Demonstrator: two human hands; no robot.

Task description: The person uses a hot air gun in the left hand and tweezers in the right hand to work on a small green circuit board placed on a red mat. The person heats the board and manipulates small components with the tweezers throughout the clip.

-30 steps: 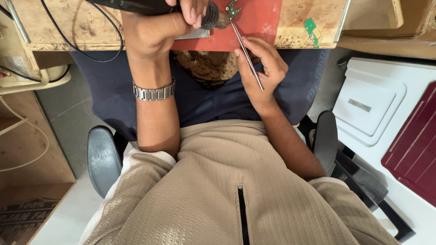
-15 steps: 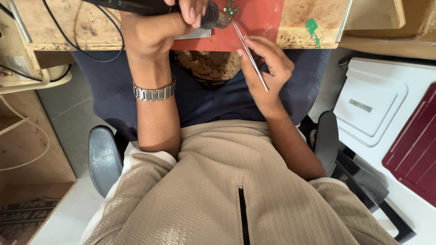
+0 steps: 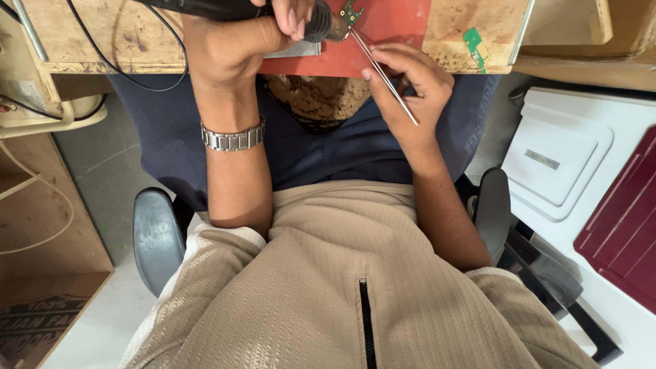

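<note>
My left hand (image 3: 236,41) grips a black hot-air tool (image 3: 225,8) lying across the top edge of the view, its metal nozzle pointing right toward a small dark circuit board (image 3: 351,12). My right hand (image 3: 413,85) holds thin metal tweezers (image 3: 383,76) whose tips reach up to that small board. The board rests on a red mat (image 3: 383,34) on the wooden bench (image 3: 96,34). A metal watch (image 3: 234,137) sits on my left wrist.
A second small green circuit board (image 3: 474,42) lies on the bench at the right. A black cable (image 3: 102,48) loops over the bench's left part. A white lidded box (image 3: 567,164) and a dark red panel (image 3: 625,225) stand to the right. Chair armrests (image 3: 154,232) flank me.
My right hand with the tweezers has shifted slightly, the tips staying at the small board. The left hand keeps the tool in place.
</note>
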